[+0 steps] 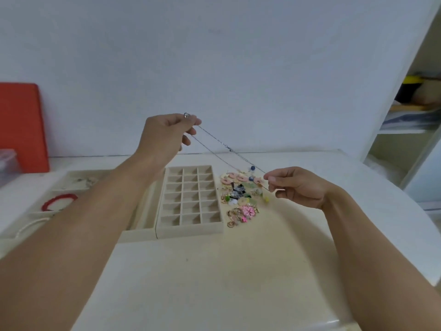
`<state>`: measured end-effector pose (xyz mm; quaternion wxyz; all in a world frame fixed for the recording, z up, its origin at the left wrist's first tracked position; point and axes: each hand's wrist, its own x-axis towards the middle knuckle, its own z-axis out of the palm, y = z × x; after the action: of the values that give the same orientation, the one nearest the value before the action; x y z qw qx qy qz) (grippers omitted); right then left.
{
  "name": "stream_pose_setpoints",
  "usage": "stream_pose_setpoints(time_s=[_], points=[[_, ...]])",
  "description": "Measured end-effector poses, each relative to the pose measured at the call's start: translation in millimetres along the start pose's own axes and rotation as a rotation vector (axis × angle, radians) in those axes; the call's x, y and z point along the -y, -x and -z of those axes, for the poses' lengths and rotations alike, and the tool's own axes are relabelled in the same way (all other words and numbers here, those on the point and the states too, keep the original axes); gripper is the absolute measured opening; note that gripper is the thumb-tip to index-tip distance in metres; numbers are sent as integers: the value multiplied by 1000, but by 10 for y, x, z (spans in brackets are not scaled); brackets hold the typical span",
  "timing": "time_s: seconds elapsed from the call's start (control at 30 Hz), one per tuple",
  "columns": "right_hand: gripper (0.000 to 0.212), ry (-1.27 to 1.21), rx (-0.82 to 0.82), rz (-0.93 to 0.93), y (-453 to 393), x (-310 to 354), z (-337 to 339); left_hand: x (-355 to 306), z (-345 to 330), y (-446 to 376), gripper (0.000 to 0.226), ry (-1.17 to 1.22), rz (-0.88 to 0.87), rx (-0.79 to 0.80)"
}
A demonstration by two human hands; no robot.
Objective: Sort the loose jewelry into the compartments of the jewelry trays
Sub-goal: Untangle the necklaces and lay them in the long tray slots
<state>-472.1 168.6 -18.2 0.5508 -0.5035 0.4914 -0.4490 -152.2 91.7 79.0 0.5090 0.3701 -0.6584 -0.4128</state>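
Two hands hold one thin silver chain necklace (216, 145) stretched in the air above the counter (214, 271). The left hand (164, 137) is raised, its fingers (194, 121) pinching the end with the small ring pendant (186, 115); the right hand (298, 187) is lower, thumb and forefinger pinching the other end, the remaining fingers loosely curled. The chain hangs doubled between them, over the heap of loose jewelry (243, 197) just right of the grid tray (191, 197). It looks very light, limp and prone to tangling or snagging on the heap, and thin enough to slip from a loose pinch. Holding both ends apart, as now, seems the safest grip; lowering it coiled into a larger compartment of the left tray (78, 185), near the red bracelet (58, 201), would probably suit it better than the small cells.
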Motion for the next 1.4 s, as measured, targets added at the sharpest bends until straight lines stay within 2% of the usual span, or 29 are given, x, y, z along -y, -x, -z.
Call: stream_pose_setpoints(time_s=[0.13,0.47,0.63,0.77,0.87,0.93,1.1,1.27,1.4], points=[[7,-35,-57,47,-68,-21,-130,87,198,76,19,25,57,-27],[21,-38,-177,74,-206,-27,-267,322,632,211,15,180,241,14],[26,266,-189,88,-270,87,-338,455,871,237,9,241,297,-21],[18,517,-172,91,-358,252,-447,568,1111,236,10,198,332,-12],[10,540,-224,126,-466,411,-518,636,1281,260,8,205,362,-15],[15,481,-220,143,-521,498,-572,688,1390,305,8,201,368,-16],[11,452,-189,80,-673,704,-678,782,1541,471,16,73,337,111],[18,248,-191,33,-897,986,-850,805,1582,600,7,-125,294,211],[16,258,-242,63,-1146,1187,-1080,774,1474,646,6,-301,269,292]])
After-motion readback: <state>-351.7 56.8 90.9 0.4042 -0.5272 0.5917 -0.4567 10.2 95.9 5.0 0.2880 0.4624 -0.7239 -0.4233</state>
